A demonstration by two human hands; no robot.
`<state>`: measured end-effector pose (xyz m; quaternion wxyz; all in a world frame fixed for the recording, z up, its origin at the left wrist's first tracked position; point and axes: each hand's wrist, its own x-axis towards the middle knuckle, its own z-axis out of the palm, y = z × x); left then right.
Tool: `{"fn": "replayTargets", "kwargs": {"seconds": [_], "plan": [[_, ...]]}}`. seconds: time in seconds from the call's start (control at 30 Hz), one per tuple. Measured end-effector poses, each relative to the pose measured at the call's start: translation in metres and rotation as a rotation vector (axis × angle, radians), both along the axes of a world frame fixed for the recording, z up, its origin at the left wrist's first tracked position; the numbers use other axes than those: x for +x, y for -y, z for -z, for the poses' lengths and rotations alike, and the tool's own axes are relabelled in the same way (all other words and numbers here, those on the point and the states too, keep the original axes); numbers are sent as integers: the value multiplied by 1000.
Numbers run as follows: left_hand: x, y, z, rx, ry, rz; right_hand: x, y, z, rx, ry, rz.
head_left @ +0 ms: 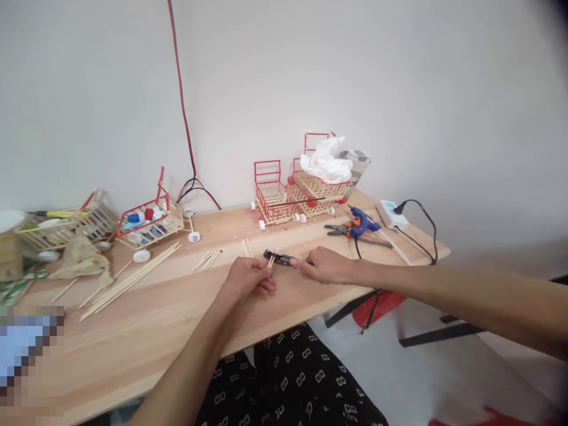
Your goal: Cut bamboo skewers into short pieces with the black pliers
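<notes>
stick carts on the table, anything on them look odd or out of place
Yes: crumpled white material heaped on the rightmost cart bulges above its top, looking more like discarded wrapping than part of it.

We find passage over bare table (146,343) left of the left forearm (200,344); long sticks (132,281) bound it behind. Rightward, glue gun (365,220) and orange-handled pliers (339,229) obstruct; carts (276,207) block the rear.

Blue obj. (24,350) blurry, pt. off-frame
</notes>
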<state>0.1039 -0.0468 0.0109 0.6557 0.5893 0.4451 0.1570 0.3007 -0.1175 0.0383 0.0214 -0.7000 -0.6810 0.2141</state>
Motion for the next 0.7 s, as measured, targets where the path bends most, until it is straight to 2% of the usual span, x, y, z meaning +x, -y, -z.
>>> {"fn": "replayTargets", "kwargs": {"seconds": [0.3, 0.47, 0.57, 0.63, 0.7], "plan": [[1, 1, 3, 12, -6, 10, 6, 1, 12, 89, 21, 7], [-6, 2, 1, 90, 54, 34, 12, 3, 10, 59, -285, 121], [-32, -10, -9, 281, 47, -48, 14, 4, 11, 87, -475, 179], [-55, -24, -17, 488, -87, -197, 12, 1, 12, 121, -572, 192], [-76, -37, -22, 694, -327, -325, 7, -5, 14, 160, -660, 213]]}}
